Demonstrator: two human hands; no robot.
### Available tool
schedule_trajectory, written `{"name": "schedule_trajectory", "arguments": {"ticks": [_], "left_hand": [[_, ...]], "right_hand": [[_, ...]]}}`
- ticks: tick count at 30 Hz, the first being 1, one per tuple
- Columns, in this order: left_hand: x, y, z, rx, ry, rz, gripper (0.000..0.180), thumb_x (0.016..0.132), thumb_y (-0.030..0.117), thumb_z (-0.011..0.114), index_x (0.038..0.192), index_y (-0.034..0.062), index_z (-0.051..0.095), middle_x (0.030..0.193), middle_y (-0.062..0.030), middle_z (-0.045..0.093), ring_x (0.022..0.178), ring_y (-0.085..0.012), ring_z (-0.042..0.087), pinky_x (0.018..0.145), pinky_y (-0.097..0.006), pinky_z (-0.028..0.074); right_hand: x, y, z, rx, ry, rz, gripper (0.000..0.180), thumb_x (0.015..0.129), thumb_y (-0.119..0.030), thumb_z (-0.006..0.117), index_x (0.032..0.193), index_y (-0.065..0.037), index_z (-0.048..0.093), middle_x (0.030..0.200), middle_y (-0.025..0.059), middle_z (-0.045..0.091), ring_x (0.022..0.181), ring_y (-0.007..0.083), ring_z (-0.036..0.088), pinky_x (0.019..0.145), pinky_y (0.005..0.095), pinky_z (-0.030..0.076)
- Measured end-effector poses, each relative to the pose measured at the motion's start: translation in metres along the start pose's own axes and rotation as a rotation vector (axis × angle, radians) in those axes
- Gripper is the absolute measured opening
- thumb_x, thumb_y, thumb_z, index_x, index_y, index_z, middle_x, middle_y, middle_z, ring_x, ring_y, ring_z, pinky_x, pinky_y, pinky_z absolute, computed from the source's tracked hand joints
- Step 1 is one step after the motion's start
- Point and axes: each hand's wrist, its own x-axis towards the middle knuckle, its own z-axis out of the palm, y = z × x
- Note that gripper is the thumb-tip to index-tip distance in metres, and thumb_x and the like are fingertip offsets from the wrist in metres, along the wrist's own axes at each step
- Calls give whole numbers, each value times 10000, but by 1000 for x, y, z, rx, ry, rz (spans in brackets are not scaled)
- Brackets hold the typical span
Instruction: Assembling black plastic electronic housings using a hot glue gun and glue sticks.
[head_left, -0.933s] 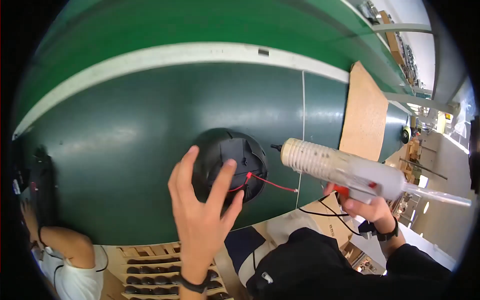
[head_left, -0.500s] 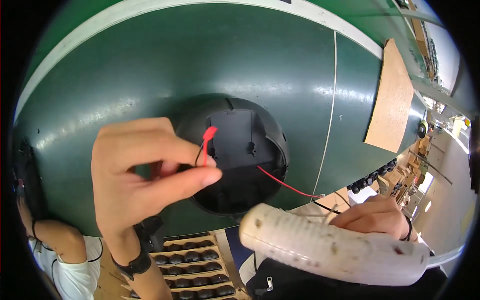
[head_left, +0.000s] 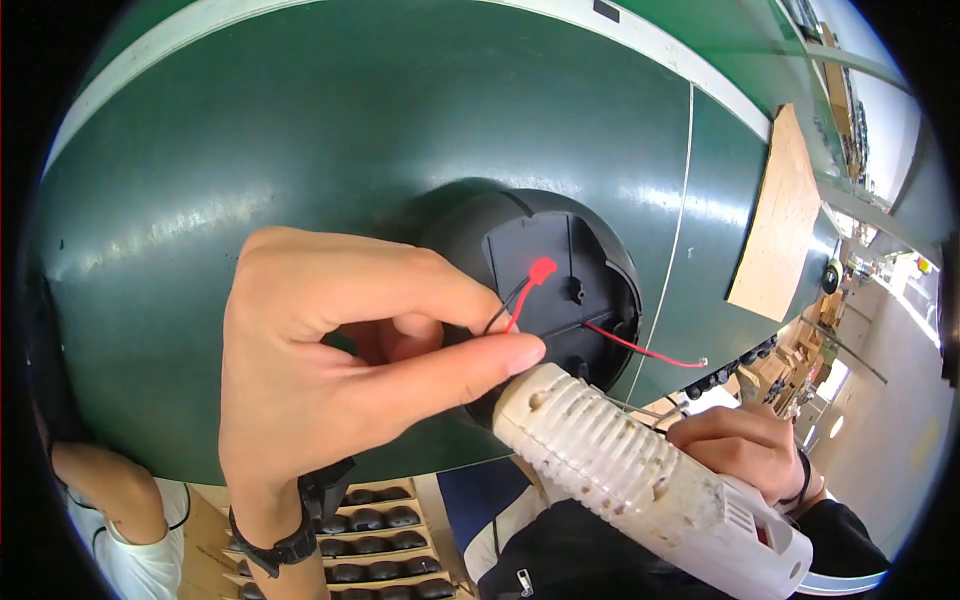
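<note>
My left hand (head_left: 350, 350) pinches a pair of thin wires, one red and one black, between thumb and forefinger. A small red connector (head_left: 542, 271) tops the pair, over a round black plastic housing (head_left: 625, 265) that lies open side up on the bench. From inside the housing a second red wire (head_left: 650, 352) runs out past its right rim to a bare-looking tip. My right hand (head_left: 740, 445) is closed beside thin grey strands; what its fingers grip is hidden. A scuffed white ribbed plastic device (head_left: 640, 480) crosses in front, covering the housing's near edge.
The green bench (head_left: 330, 120) has a brown board (head_left: 780, 220) at its right. Below the near edge, several dark rounded parts sit in a slotted rack (head_left: 375, 520). Another person's arm (head_left: 115, 490) rests at the lower left. Cartons (head_left: 785, 365) are stacked at right.
My left hand has shifted right in the view with the wires and connector. The housing also appears further right. The white device has swung to a steeper tilt and overlaps the housing's near edge.
</note>
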Motion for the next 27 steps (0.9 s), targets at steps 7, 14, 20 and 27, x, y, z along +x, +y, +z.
{"name": "schedule_trajectory", "arguments": {"ticks": [7,14,20,27], "left_hand": [[2,0,2,11,18,43,138,687,21,875,766,21,761,554,-2,571,465,-30,448,442,-202,268],[1,1,2,15,30,44,147,682,22,875,774,23,761,561,1,561,466,-34,440,441,-210,257],[1,2,4,5,41,22,148,676,27,876,759,17,754,556,3,551,470,-36,436,441,-213,258],[1,1,4,7,55,30,147,676,29,873,757,16,752,558,1,560,470,-34,439,440,-206,269]], "right_hand": [[-1,-5,-4,-58,-14,20,274,889,-160,717,1021,73,662,982,224,676,656,267,703,516,321,560],[-3,-11,-3,-110,-54,46,262,877,-140,742,1005,73,658,956,222,675,649,264,698,521,320,559],[-4,-9,1,-100,-5,32,263,877,-140,744,996,77,654,937,223,674,651,265,700,525,324,561],[-6,-7,2,-130,-30,20,283,833,-121,748,998,86,650,924,220,671,639,268,695,514,328,556]]}}
